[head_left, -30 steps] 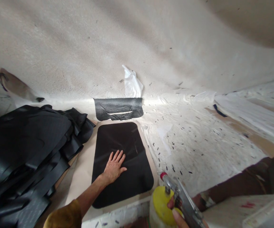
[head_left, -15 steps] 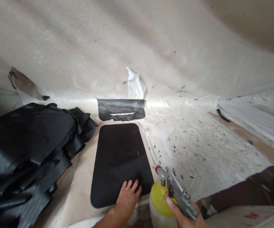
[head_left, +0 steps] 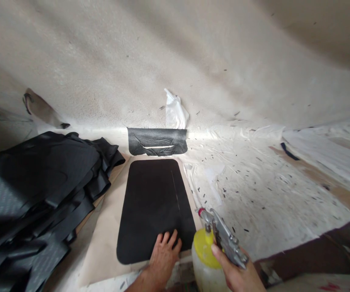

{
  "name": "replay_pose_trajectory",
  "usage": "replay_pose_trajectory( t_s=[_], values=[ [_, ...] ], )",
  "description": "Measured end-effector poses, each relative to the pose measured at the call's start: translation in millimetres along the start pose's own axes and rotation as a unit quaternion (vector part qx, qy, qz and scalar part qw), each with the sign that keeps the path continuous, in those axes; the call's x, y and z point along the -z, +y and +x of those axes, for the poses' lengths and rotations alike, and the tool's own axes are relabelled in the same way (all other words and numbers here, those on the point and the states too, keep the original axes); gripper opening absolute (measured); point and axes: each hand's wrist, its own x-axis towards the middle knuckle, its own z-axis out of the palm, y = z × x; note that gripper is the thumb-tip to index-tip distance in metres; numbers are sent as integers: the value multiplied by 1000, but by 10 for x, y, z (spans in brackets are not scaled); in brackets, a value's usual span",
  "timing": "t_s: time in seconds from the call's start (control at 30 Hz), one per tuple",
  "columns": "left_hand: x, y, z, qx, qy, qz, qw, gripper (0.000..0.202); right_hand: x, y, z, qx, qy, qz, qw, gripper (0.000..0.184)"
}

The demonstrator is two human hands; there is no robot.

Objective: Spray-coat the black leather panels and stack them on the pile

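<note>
A black rounded-corner sheet point(head_left: 150, 202) lies flat on pale brown paper point(head_left: 102, 251). Along its right side runs a thin light line. My left hand point(head_left: 165, 253) rests on the sheet's near right edge, fingers spread and nothing held. In my right hand point(head_left: 234, 269) is a spray gun point(head_left: 223, 231), its metal body angled up and to the left. Under the gun hangs a translucent cup with a yellow lid point(head_left: 205, 251). The red-ringed nozzle is just right of the sheet. Part of my right hand's grip is hidden behind the gun.
At left lies a heap of black sheets point(head_left: 50, 174). A wrinkled black piece point(head_left: 158, 140) hangs over the far edge below a white scrap point(head_left: 176, 111). Whitish covering point(head_left: 248, 190) strewn with small dark bits spreads to the right. A pale coated wall point(head_left: 108, 61) rises behind.
The light line on the black sheet's right side now shows longer and clearer. My right hand and the spray gun have shifted only slightly. The camera view has turned a little.
</note>
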Motion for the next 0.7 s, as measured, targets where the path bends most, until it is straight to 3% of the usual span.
replay_pose_trajectory(
  t_s=[0.2,0.37,0.7],
  values=[
    [6,6,-3,0,1,7,1000,45,27,46,12,-18,-5,37,999,54],
    [39,22,-19,2,8,19,1000,44,48,73,7,-3,-29,39,999,50],
    [33,10,-20,-5,5,19,1000,49,110,166,-28,-15,-8,18,1000,45]
  ],
)
